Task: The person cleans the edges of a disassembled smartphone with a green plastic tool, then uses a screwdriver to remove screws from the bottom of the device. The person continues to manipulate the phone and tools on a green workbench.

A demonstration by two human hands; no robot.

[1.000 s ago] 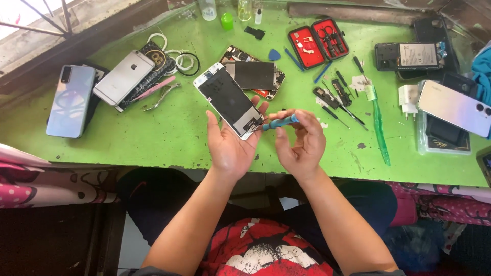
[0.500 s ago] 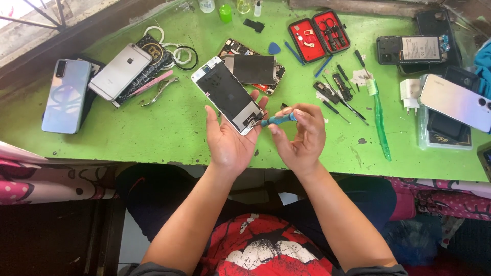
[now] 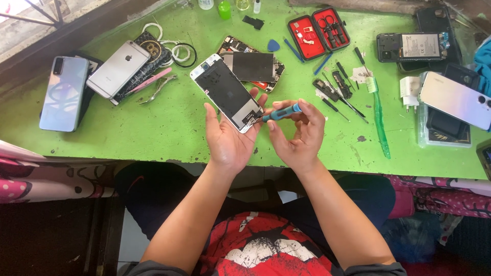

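Hands barely shifted, left hand [image 3: 228,138] fingers cradling white phone [image 3: 226,93], right hand [image 3: 299,135] fingers pinching blue screwdriver [image 3: 280,112]

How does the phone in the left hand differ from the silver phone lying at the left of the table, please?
The held phone is opened, its dark inside facing up; the silver phone is closed, back up. The held one rests tilted in the left hand with the right hand pressing a blue screwdriver to its lower end; the silver one lies untouched. Both are slim and light-framed.
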